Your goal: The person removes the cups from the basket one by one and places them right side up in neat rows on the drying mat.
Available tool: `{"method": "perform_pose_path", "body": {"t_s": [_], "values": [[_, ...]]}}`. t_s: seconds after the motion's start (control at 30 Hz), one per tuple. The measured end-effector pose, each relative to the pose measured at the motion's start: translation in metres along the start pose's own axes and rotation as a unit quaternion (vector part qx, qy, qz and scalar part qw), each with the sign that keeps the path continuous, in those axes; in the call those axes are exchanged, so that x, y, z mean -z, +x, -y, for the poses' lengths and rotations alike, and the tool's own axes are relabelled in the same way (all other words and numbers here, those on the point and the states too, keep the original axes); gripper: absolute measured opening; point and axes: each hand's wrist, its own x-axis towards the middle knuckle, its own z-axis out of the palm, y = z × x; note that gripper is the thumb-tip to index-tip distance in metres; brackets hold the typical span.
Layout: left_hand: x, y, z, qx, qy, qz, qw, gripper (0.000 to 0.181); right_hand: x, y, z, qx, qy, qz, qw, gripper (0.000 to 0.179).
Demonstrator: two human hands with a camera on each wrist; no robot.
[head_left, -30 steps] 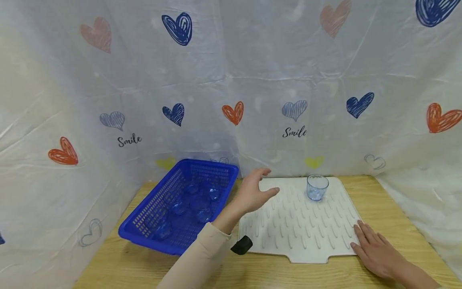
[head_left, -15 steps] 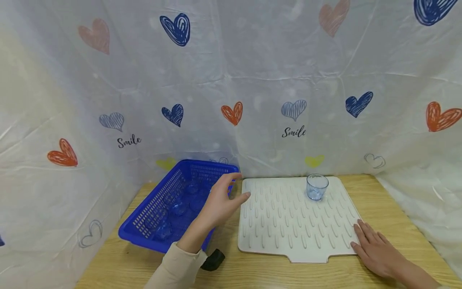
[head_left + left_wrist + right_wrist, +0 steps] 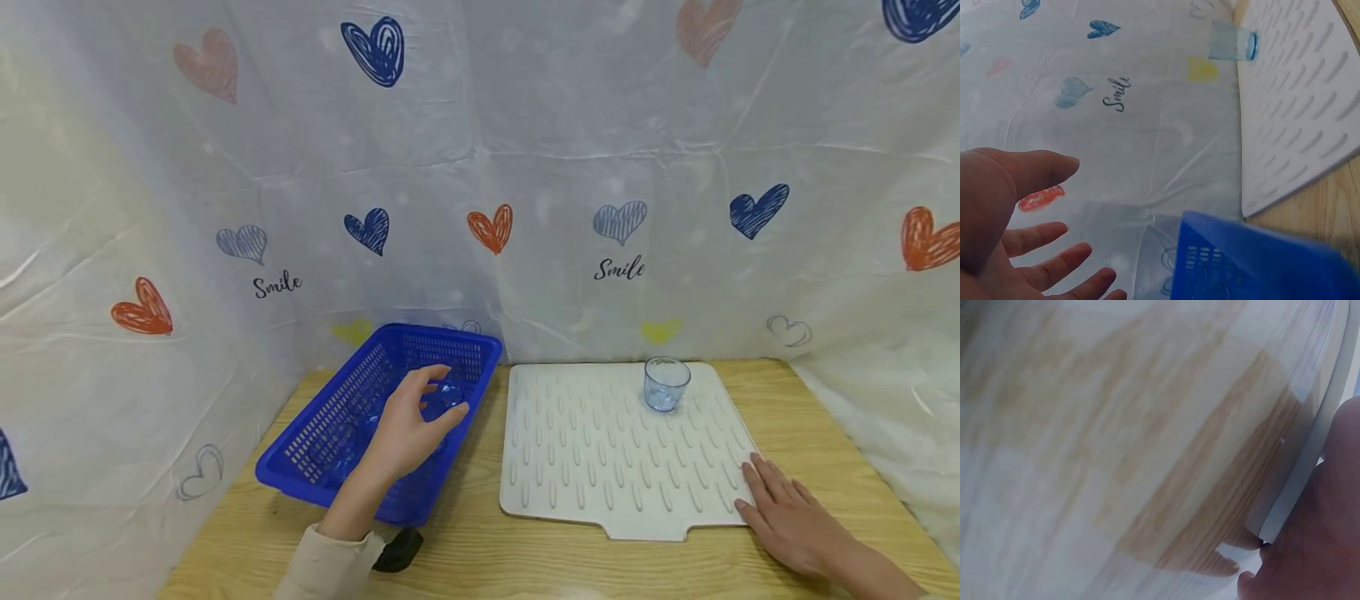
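Where the scene begins on the left, several clear glasses lie inside a blue basket, below the left hand, which hangs over it, empty, with thumb and fingers spread apart in a loose curve. Well to the right, a single drinking glass stands upright on the far right part of a white mat, between the two hands but farther off. The right hand lies flat across the mat's near right edge, its fingers extended.

The glasses in the basket look blue through its colour; their exact number and position are hard to make out. The one on the mat is transparent with a faint blue tint, its mouth upward.

The basket has slotted walls and sits slantwise on the wooden surface. The left hand and forearm cover part of it, hiding some contents, and its right rim rises between them and the mat. A cream sleeve and a black object show at the left wrist. The mat bears rows of raised ridges and a tab on its near edge. Behind everything hangs a pale sheet printed with hearts and "Smile".
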Motion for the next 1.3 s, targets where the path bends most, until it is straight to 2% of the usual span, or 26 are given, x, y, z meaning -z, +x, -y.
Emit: {"method": "perform_pose_path", "body": {"t_s": [0.23,0.47,0.73,1.1,1.3], "values": [[0.011,-0.005,0.019,0.011,0.010,-0.006,0.9999,0.067,0.000,0.001,0.000,0.000,-0.012,-0.004,0.9999,0.071],[0.027,-0.015,0.036,0.025,0.027,-0.020,0.9991,0.069,-0.003,-0.001,-0.001,0.003,0.005,-0.002,1.0000,0.071],[0.048,-0.024,0.048,0.032,0.046,-0.038,0.9977,0.072,-0.002,0.000,-0.001,0.004,-0.007,-0.007,0.9999,0.071],[0.065,-0.035,0.060,0.052,0.076,-0.040,0.9950,0.077,0.000,-0.001,-0.001,0.004,-0.001,0.001,1.0000,0.071],[0.075,-0.038,0.068,0.048,0.097,-0.040,0.9933,0.078,-0.001,0.000,-0.002,0.006,-0.003,-0.001,1.0000,0.071]]}}
